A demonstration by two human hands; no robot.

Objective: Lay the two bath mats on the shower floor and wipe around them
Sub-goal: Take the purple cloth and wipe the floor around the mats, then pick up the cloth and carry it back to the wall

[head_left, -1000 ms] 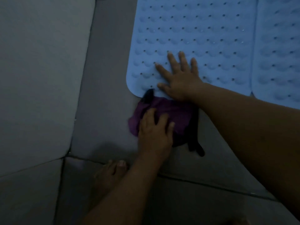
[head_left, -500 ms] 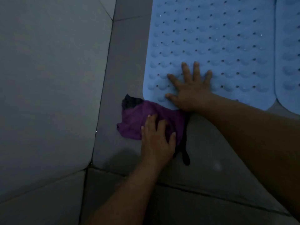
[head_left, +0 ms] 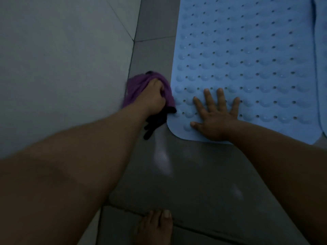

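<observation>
A light blue bath mat (head_left: 247, 55) with bumps and holes lies flat on the grey shower floor (head_left: 185, 174). A second blue mat (head_left: 322, 68) lies along its right side, only its edge in view. My right hand (head_left: 215, 114) presses flat on the near left corner of the first mat, fingers spread. My left hand (head_left: 153, 99) grips a purple cloth (head_left: 136, 87) with black trim, bunched in the narrow floor strip between the mat's left edge and the wall.
A pale tiled wall (head_left: 62, 68) rises along the left, meeting the floor at a dark joint. My bare foot (head_left: 155, 227) stands on the floor at the bottom. Wet sheen shows on the tile in front of the mat.
My left hand has slid the cloth from in front of the mat's corner up into the strip beside the wall, and its fingers now curl into the cloth. My right hand stays on the mat.
</observation>
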